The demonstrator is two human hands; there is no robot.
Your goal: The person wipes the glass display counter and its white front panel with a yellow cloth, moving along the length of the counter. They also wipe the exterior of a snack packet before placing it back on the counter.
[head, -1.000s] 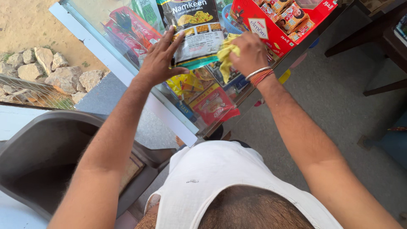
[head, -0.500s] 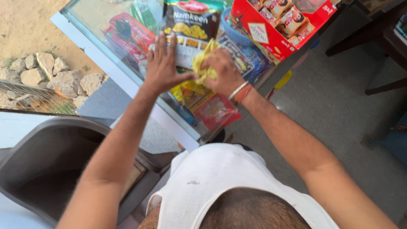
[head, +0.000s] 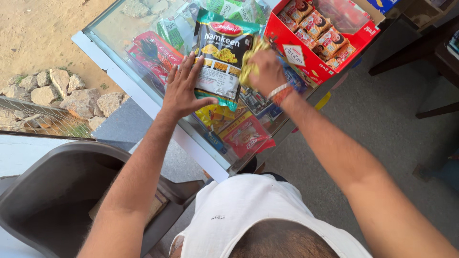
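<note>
Pressing glossy snack packet [head: 221, 59] flat with left hand [head: 184, 88], right hand [head: 267, 71] gripping crumpled yellow cloth [head: 251, 59]

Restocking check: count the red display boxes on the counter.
1. The red display box sits at the counter's far right end, beside the right hand, small packets inside. More may lie beyond the frame edge.

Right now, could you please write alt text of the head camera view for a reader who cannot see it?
A person's left hand presses a green snack packet flat on a glass counter, while the right hand rubs a yellow cloth beside it. A red carton of small packets stands at the counter's far end.
</note>
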